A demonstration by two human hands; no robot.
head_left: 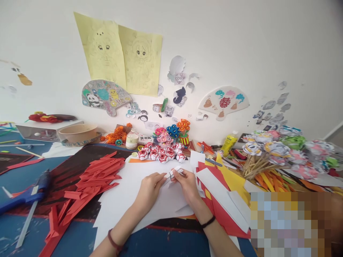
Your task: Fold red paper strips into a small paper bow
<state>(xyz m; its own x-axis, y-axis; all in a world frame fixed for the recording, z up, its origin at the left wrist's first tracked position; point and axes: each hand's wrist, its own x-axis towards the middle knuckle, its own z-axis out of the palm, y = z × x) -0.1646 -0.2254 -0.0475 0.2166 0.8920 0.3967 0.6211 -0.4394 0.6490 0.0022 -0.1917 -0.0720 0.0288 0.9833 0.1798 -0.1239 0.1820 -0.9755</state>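
Observation:
My left hand and my right hand meet above a stack of white paper sheets at the table's middle. Both pinch a small folded white paper piece between their fingertips, the left at its near end, the right at its far end. A heap of folded red paper strips lies to the left of my left hand. A row of small red-and-white paper flowers sits just beyond the white sheets.
A blue glue gun lies at the left. Red, yellow and white paper sheets pile up at the right, with paper flowers on sticks behind. A bowl, a jar and a yellow glue bottle stand along the wall.

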